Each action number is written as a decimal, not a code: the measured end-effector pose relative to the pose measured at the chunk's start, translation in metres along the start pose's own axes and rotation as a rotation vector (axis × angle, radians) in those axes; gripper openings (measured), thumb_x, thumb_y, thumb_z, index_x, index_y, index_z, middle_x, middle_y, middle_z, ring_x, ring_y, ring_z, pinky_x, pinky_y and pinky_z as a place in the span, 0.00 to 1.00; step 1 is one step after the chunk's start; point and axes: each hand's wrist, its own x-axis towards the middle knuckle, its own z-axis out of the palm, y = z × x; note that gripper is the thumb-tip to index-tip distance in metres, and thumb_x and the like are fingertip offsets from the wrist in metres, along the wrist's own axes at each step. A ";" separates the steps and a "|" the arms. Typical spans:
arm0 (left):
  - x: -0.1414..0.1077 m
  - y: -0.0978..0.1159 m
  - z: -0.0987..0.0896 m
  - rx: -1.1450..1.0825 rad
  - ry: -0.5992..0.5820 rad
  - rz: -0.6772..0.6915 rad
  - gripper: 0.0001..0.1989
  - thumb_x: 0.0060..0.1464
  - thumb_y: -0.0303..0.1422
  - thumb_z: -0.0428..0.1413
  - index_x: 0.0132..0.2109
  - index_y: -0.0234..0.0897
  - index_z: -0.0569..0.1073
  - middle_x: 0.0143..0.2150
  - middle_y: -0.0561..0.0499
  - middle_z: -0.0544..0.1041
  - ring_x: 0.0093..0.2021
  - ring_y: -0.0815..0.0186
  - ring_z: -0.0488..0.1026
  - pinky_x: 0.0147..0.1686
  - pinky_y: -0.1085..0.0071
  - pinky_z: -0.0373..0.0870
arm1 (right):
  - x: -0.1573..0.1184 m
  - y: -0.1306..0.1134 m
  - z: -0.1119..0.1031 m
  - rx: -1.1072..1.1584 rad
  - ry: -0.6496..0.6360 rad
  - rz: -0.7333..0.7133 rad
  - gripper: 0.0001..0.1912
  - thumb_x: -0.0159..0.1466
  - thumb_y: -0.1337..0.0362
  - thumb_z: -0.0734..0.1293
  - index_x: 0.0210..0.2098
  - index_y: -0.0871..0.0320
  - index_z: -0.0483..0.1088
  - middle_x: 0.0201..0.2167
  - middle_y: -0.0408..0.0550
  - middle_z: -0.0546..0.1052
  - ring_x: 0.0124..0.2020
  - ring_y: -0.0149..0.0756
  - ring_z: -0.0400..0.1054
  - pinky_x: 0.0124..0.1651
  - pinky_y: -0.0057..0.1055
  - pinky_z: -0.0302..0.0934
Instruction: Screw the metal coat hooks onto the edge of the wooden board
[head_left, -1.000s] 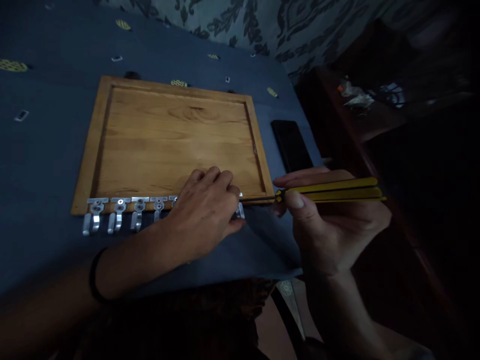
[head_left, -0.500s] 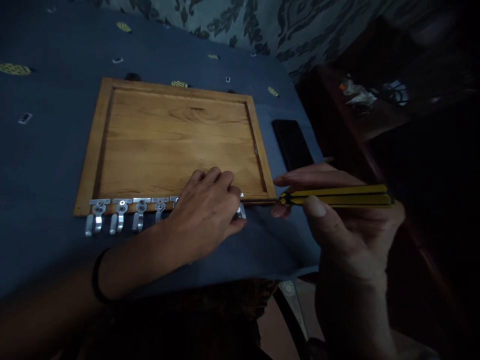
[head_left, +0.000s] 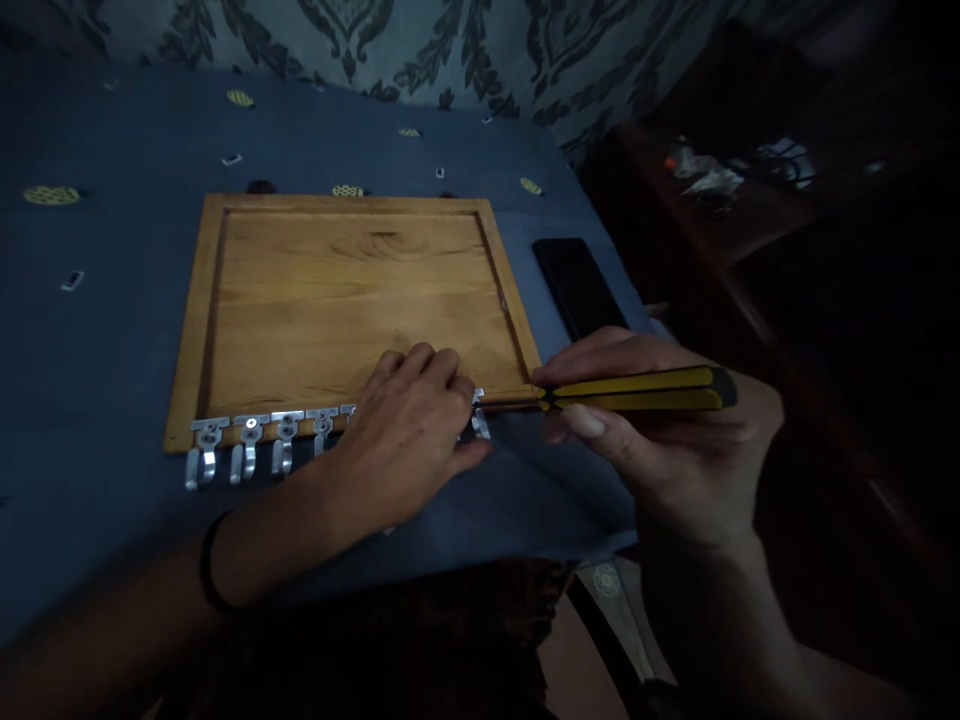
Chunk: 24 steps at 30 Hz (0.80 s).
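Observation:
A framed wooden board (head_left: 360, 290) lies on the cloth, with several silver metal hooks (head_left: 251, 440) along its near edge. My left hand (head_left: 412, 425) rests over that edge, its fingers curled round the rightmost metal hook (head_left: 481, 424), which shows only in part beyond the fingertips. Other hooks are partly hidden beneath this hand. In my right hand (head_left: 660, 430) is a screwdriver (head_left: 637, 390) with a yellow and black handle, gripped between thumb and fingers. Its dark shaft points left along the near edge, with the tip close to my left fingers; whether it touches a screw cannot be seen.
A black phone (head_left: 577, 285) lies right of the board on the blue patterned tablecloth (head_left: 135, 240). Patterned wallpaper rises behind the table. On a dark wooden surface at the far right are a crumpled plastic bag (head_left: 705, 175) and cables. The light is dim.
My right hand has moved the screwdriver left, bringing its tip up to my left fingers. My left hand stays on the same hook. The camera view has shifted slightly.

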 end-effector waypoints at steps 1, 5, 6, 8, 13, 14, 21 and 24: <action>0.000 0.000 0.000 0.001 -0.004 0.000 0.19 0.66 0.44 0.63 0.52 0.31 0.81 0.48 0.41 0.77 0.56 0.47 0.73 0.56 0.51 0.71 | -0.001 0.000 -0.001 0.006 0.006 -0.004 0.08 0.64 0.64 0.79 0.43 0.51 0.84 0.36 0.44 0.85 0.33 0.37 0.80 0.30 0.33 0.74; -0.001 0.000 0.001 -0.008 0.003 -0.001 0.17 0.66 0.43 0.64 0.50 0.32 0.81 0.47 0.42 0.77 0.55 0.48 0.73 0.55 0.53 0.71 | -0.002 0.002 0.002 0.123 0.267 -0.140 0.07 0.65 0.68 0.78 0.43 0.56 0.84 0.37 0.46 0.85 0.24 0.32 0.77 0.20 0.31 0.68; -0.001 0.000 0.001 -0.010 0.013 0.001 0.17 0.65 0.43 0.64 0.49 0.32 0.81 0.47 0.42 0.77 0.54 0.48 0.73 0.54 0.54 0.71 | -0.001 0.003 0.004 0.145 0.347 -0.158 0.04 0.65 0.66 0.78 0.41 0.57 0.84 0.36 0.46 0.85 0.22 0.30 0.75 0.18 0.31 0.66; -0.001 0.000 0.002 -0.011 0.032 0.004 0.16 0.65 0.43 0.65 0.48 0.32 0.82 0.46 0.42 0.77 0.53 0.49 0.73 0.53 0.55 0.71 | 0.001 0.003 0.007 0.150 0.436 -0.127 0.06 0.65 0.62 0.78 0.37 0.58 0.84 0.33 0.46 0.84 0.19 0.28 0.72 0.16 0.30 0.64; -0.001 -0.002 0.003 0.007 0.097 0.038 0.15 0.65 0.42 0.64 0.46 0.32 0.82 0.44 0.42 0.78 0.50 0.50 0.73 0.50 0.57 0.70 | 0.000 0.003 0.009 0.062 0.339 -0.060 0.03 0.65 0.64 0.78 0.38 0.56 0.84 0.32 0.45 0.84 0.17 0.29 0.72 0.19 0.31 0.67; -0.001 -0.002 0.004 0.007 0.109 0.047 0.15 0.65 0.42 0.64 0.46 0.32 0.82 0.44 0.42 0.78 0.50 0.50 0.73 0.49 0.57 0.70 | -0.001 0.003 0.010 0.050 0.324 -0.057 0.03 0.65 0.64 0.78 0.38 0.56 0.85 0.32 0.45 0.84 0.17 0.29 0.72 0.19 0.32 0.68; -0.001 -0.002 0.004 -0.002 0.066 0.029 0.16 0.65 0.43 0.65 0.48 0.32 0.82 0.46 0.41 0.78 0.52 0.49 0.73 0.51 0.56 0.70 | -0.004 0.008 0.010 0.098 0.248 -0.056 0.05 0.66 0.71 0.75 0.40 0.56 0.84 0.35 0.44 0.84 0.19 0.28 0.73 0.21 0.31 0.67; -0.001 -0.002 0.005 -0.002 0.103 0.046 0.16 0.65 0.43 0.65 0.48 0.32 0.82 0.46 0.42 0.78 0.51 0.49 0.73 0.50 0.56 0.69 | -0.004 0.010 0.011 0.087 0.240 -0.042 0.06 0.66 0.72 0.75 0.40 0.57 0.83 0.34 0.44 0.84 0.19 0.28 0.73 0.21 0.31 0.66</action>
